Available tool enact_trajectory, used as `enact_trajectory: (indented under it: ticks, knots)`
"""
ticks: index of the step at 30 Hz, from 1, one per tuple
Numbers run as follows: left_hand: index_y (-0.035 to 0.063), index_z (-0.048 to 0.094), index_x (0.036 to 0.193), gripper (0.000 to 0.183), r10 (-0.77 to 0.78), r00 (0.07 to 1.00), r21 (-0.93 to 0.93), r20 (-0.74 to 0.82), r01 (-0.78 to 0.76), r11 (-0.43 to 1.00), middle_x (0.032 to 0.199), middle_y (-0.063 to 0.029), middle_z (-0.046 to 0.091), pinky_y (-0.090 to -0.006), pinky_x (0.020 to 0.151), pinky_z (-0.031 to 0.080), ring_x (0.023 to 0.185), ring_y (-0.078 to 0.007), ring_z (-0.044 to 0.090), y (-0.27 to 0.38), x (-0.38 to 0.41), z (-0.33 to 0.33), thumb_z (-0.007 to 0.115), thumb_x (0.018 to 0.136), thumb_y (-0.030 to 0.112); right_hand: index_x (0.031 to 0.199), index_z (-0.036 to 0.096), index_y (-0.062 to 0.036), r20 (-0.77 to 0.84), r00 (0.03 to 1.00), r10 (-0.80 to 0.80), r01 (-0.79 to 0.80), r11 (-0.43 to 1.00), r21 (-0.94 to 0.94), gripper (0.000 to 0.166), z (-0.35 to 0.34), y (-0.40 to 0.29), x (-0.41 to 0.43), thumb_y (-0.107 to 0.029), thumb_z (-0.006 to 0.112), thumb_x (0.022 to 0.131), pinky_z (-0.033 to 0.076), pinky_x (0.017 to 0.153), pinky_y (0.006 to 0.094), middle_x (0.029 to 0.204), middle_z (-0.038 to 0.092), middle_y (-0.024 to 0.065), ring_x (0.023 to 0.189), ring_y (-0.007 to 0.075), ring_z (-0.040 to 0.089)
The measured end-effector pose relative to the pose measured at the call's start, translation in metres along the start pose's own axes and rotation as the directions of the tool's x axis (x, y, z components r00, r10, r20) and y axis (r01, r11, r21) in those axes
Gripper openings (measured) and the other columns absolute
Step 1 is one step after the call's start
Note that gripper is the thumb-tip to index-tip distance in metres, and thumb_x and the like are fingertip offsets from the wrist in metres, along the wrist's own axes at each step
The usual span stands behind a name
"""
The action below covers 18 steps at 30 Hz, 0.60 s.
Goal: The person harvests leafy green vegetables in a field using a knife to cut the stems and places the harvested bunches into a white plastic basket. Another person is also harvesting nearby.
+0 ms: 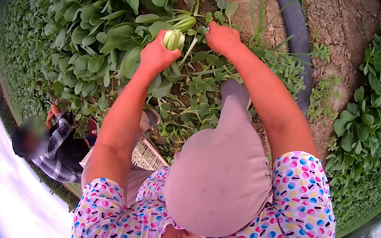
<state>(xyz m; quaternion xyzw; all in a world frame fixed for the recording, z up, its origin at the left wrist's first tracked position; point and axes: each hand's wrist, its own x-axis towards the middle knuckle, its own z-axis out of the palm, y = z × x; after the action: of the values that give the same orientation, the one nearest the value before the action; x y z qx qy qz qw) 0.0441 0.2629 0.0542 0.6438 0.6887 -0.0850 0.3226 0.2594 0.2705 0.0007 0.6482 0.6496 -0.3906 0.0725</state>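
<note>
My left hand point(157, 54) is closed around a leafy green, likely bok choy point(174, 40), whose pale cut base points up between thumb and fingers. Just above it another pale-stemmed head point(184, 23) lies among the leaves. To the right, my right hand point(222, 38) is held low over small leafy plants, its fingers curled. A small whitish bit shows at its fingertips, but what the hand holds is hidden. Loose leaves and stems point(193, 101) cover the ground below both hands.
Dense leafy greens point(90, 24) grow at left, with another bed point(371, 108) at far right. A dark hose point(294, 27) runs over bare soil point(335, 26). Behind my left arm stands a pale plastic crate point(149, 155). A person in a plaid shirt point(57, 158) crouches at lower left.
</note>
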Motion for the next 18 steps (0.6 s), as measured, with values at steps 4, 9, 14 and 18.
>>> enact_trajectory:
  ticks: [4, 9, 14, 18]
  knots:
    - [0.014, 0.053, 0.129, 0.061, -0.021, 0.999, -0.146, -0.048, 0.013, 0.989, 0.106, -0.0154, 0.07, -0.0403, 0.09, 0.051, 0.099, -0.0308, 0.069, -0.01, -0.016, 0.0, 0.07, 0.073, 0.028, 0.114, 0.055, -0.0022, 0.022, 0.999, 0.027, -0.028, 0.999, 0.029, 0.037, 0.007, 0.01, -0.009, -0.036, 0.045, 0.101, 0.05, 0.086, 0.0487, 0.099, 0.07, 0.0169, 0.102, 0.0361, 0.065]
    - [0.0007, 0.05, 0.135, 0.065, 0.199, 0.971, -0.847, -0.133, -0.216, 0.485, 0.124, -0.0083, 0.06, -0.0316, 0.099, 0.047, 0.111, -0.0169, 0.06, -0.018, -0.066, -0.018, 0.066, 0.073, 0.003, 0.116, 0.058, -0.0029, -0.162, 0.986, 0.031, 0.143, 0.335, 0.931, 0.037, -0.005, 0.004, -0.06, -0.032, 0.066, 0.094, 0.046, 0.058, 0.0316, 0.082, 0.064, 0.0051, 0.06, 0.0173, 0.058]
    - [-0.0002, 0.046, 0.141, 0.077, 0.254, 0.967, -0.965, 0.022, -0.046, 0.257, 0.127, -0.0082, 0.059, -0.0338, 0.103, 0.045, 0.115, -0.0171, 0.058, -0.009, -0.117, -0.026, 0.074, 0.071, 0.015, 0.122, 0.061, -0.0034, -0.221, 0.964, -0.145, 0.226, 0.022, 0.974, 0.046, -0.048, -0.037, -0.104, -0.025, 0.079, 0.085, 0.035, 0.043, 0.0224, 0.07, 0.056, -0.0036, 0.047, 0.0041, 0.044]
    - [0.0018, 0.032, 0.153, 0.102, 0.289, 0.952, -0.974, 0.098, 0.032, 0.223, 0.134, -0.0092, 0.055, -0.0342, 0.109, 0.039, 0.123, -0.0199, 0.055, -0.014, -0.138, -0.029, 0.08, 0.066, 0.027, 0.111, 0.066, -0.0038, -0.185, 0.982, -0.042, 0.188, 0.324, 0.927, 0.039, -0.053, -0.026, -0.114, -0.026, 0.081, 0.083, 0.035, 0.043, 0.0204, 0.073, 0.058, -0.0043, 0.049, 0.003, 0.046]
